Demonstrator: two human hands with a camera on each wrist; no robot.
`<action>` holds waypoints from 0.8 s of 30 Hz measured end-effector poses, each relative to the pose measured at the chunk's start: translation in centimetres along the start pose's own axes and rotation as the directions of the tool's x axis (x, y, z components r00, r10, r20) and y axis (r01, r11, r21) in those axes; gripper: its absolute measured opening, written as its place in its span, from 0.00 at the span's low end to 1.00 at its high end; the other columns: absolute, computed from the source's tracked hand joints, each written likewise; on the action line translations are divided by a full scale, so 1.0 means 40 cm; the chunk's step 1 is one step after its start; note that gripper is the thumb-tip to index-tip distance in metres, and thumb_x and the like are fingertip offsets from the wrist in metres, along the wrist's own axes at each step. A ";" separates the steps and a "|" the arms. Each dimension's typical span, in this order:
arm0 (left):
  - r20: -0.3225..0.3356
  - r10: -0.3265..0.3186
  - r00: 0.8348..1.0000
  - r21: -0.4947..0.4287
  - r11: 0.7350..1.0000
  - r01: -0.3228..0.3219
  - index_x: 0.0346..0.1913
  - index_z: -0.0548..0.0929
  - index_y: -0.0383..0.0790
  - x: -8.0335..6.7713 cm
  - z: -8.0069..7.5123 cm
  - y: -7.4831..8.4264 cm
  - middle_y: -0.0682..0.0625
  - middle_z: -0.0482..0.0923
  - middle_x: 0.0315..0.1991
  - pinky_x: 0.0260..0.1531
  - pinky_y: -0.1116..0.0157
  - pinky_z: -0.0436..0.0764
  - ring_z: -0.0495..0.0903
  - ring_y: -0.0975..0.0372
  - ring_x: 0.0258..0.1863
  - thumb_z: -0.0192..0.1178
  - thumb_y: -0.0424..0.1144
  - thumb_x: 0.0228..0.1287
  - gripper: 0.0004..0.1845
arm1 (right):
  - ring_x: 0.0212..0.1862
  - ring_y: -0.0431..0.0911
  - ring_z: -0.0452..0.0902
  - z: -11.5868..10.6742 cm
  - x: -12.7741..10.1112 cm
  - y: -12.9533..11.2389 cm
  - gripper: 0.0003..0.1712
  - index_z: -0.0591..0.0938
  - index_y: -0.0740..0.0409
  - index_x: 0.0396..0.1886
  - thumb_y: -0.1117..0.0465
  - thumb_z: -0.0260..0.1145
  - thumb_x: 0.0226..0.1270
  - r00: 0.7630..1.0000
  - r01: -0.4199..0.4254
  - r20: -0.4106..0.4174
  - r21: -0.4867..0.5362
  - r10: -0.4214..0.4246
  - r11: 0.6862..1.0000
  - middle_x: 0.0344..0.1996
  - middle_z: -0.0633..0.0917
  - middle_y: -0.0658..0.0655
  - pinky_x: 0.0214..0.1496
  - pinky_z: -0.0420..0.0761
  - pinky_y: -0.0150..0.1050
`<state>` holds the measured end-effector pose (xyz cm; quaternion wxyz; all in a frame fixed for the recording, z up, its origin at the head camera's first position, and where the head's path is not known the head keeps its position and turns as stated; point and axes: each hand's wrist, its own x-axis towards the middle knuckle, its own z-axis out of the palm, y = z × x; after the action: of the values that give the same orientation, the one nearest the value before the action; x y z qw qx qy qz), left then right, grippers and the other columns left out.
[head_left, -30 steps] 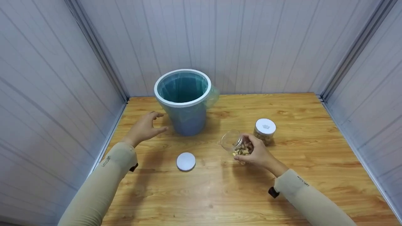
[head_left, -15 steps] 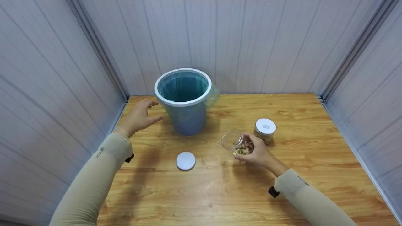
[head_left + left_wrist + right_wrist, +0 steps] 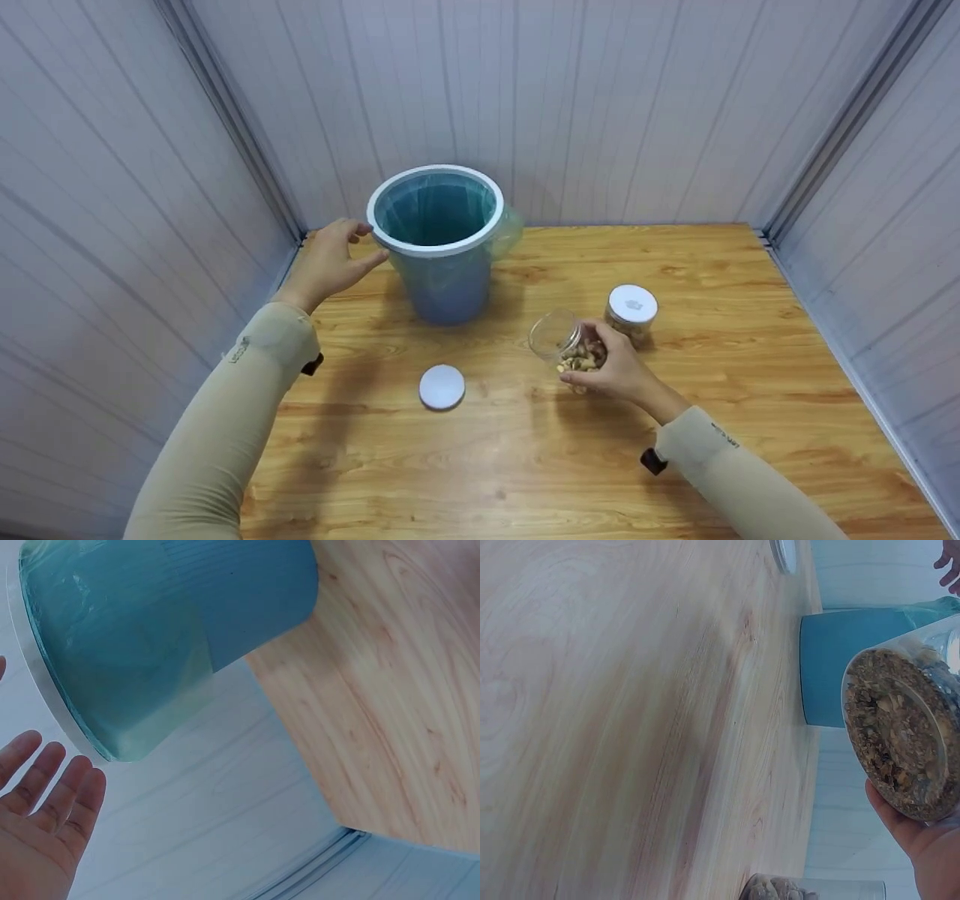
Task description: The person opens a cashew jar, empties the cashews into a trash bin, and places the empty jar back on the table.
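1. Lying spread: the left hand (image 3: 328, 262), fingers straight and apart, beside the white rim of the one blue bin (image 3: 442, 244); touching it or just short of it, impossible to tell from the head view, and a gap showing between fingers (image 3: 56, 791) and rim in the left wrist view.
2. Curling around one open jar (image 3: 568, 346): the right hand (image 3: 615, 367), grip wrapped round the clear wall, jar tilted with its mouth toward the bin, above the worktop (image 3: 675, 450).
3. Filling the lower part of that jar: pale brown nuts, seen through the base (image 3: 900, 735) in the right wrist view.
4. Standing upright just behind the right hand: one second jar (image 3: 631, 313), white lid on, brown contents showing through the wall.
5. Lying flat on the worktop between the two arms: one loose white lid (image 3: 442, 387), well apart from both hands.
6. Standing near the back left corner of the worktop: the bin, lined with one thin green bag (image 3: 508, 225) bulging over its right side.
7. Counting up: two jars, two lids, one bin, two hands.
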<state>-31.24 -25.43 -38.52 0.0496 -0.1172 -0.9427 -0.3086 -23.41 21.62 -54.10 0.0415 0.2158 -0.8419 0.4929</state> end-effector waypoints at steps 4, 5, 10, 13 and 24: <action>-0.025 -0.024 0.999 -0.008 1.000 0.023 0.74 0.76 0.36 0.001 0.004 0.001 0.38 0.76 0.72 0.73 0.37 0.75 0.74 0.42 0.73 0.68 0.56 0.76 0.35 | 0.60 0.54 0.84 -0.001 -0.004 0.000 0.46 0.78 0.61 0.70 0.58 0.90 0.53 1.000 -0.004 -0.004 0.008 0.004 1.000 0.60 0.86 0.66 0.65 0.84 0.57; -0.031 -0.029 0.999 -0.013 1.000 0.028 0.74 0.76 0.37 0.003 0.005 0.002 0.38 0.76 0.73 0.73 0.36 0.75 0.74 0.42 0.73 0.68 0.57 0.75 0.36 | 0.60 0.54 0.84 -0.002 -0.005 -0.001 0.46 0.78 0.61 0.70 0.58 0.90 0.53 1.000 -0.006 -0.003 0.009 0.006 1.000 0.60 0.86 0.67 0.65 0.84 0.57; -0.059 -0.051 0.997 -0.065 0.997 0.047 0.78 0.72 0.38 0.015 0.008 0.005 0.39 0.71 0.77 0.73 0.37 0.76 0.72 0.42 0.74 0.68 0.57 0.75 0.39 | 0.61 0.55 0.83 -0.004 -0.007 -0.001 0.46 0.78 0.61 0.70 0.58 0.90 0.52 1.000 -0.020 -0.006 0.013 0.020 1.000 0.60 0.85 0.69 0.66 0.83 0.58; -0.072 -0.084 0.994 -0.102 0.992 0.077 0.80 0.69 0.39 0.022 0.009 0.004 0.39 0.69 0.79 0.72 0.38 0.77 0.72 0.43 0.75 0.68 0.58 0.75 0.41 | 0.60 0.54 0.83 -0.005 -0.008 0.000 0.46 0.78 0.61 0.70 0.58 0.90 0.53 1.000 -0.023 -0.005 0.012 0.023 1.000 0.60 0.85 0.68 0.66 0.84 0.57; -0.057 -0.175 0.983 -0.215 0.964 0.159 0.85 0.61 0.42 0.050 0.011 0.012 0.39 0.63 0.83 0.73 0.40 0.77 0.69 0.45 0.78 0.67 0.62 0.74 0.48 | 0.59 0.52 0.83 -0.007 -0.012 -0.004 0.44 0.78 0.62 0.69 0.60 0.89 0.54 1.000 -0.028 0.001 0.038 0.028 0.999 0.58 0.86 0.63 0.63 0.85 0.46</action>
<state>-33.05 -24.40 -38.28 0.0463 -0.0300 -0.9089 -0.4134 -22.97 21.96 -53.97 0.0301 0.2048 -0.8352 0.5095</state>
